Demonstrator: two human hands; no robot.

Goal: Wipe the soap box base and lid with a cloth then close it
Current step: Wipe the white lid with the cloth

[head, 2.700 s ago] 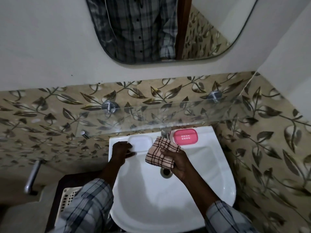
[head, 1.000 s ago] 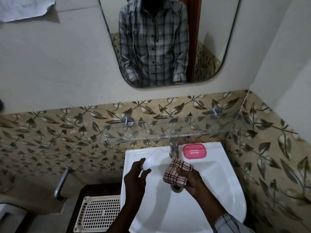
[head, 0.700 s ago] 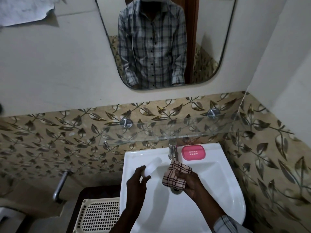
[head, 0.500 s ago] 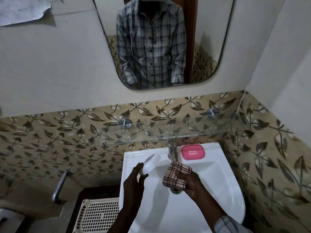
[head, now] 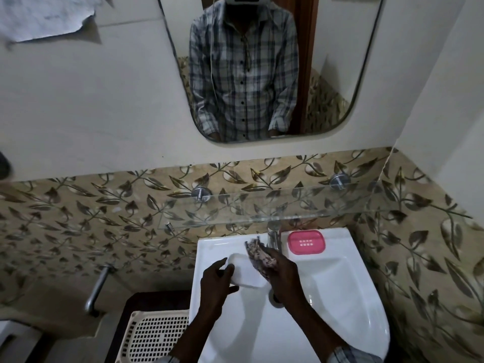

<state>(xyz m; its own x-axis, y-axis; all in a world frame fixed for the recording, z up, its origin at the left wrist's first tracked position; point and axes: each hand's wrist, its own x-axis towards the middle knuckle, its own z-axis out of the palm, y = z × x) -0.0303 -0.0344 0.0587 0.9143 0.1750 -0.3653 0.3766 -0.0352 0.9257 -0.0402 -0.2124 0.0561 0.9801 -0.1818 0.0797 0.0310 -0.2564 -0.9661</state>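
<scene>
Near left, a cream plastic basket sits beside the white washbasin. Over the basin, the left hand grips the white soap box lid by its left end. The right hand clutches a bunched checked cloth, pressed against the lid's right end. Farther back, the pink soap box base rests on the basin rim, just right of the tap, under a glass shelf.
</scene>
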